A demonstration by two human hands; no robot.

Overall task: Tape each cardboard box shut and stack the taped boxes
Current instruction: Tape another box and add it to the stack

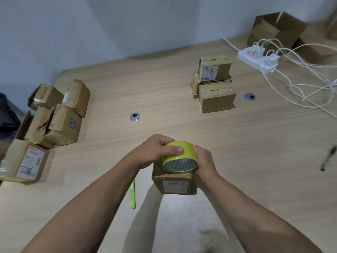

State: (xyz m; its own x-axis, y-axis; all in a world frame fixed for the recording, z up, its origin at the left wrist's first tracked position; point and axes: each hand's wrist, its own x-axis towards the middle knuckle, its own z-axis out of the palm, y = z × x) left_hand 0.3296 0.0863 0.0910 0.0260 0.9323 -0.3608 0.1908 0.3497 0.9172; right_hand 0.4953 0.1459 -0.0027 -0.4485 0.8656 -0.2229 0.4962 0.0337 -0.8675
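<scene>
**Tape roll** point(179, 157): yellow-green, lying on its side with the open core facing the camera. It is held over the top of the small box at the near middle of the table.

**Left hand** point(156, 150): grasps the roll from the left, thumb laid across its top and fingers curled over the far edge.

**Right hand** point(203, 159): wrapped against the right side of the roll. Its fingertips are hidden behind the roll, so the grip is probably firm but only partly seen.

**Small box** point(173, 185): brown cardboard, directly under the roll and both hands. A white label with handwriting is on the side facing the camera.

**Taped boxes** point(214, 83): a stack on the far right half of the table, with yellow-green tape across the tops. One labelled box sits on top and one stands in front.

**Loose boxes** point(54, 115): a jumbled heap at the left edge, several with flaps open or torn.

**Labelled box** point(25, 161): at the near left, beside the heap.

**Green stick-shaped tool** point(133, 194): flat on the table, just left of the small box.

**Pen** point(329, 157): near the right edge.

**Power strip** point(255, 61): white, at the far right, with plugs in it and white cables trailing off.

**Open cartons** point(279, 28): at the far right corner, behind the strip.

**Table** point(164, 88): light wood grain, with two round metal cable ports.
</scene>
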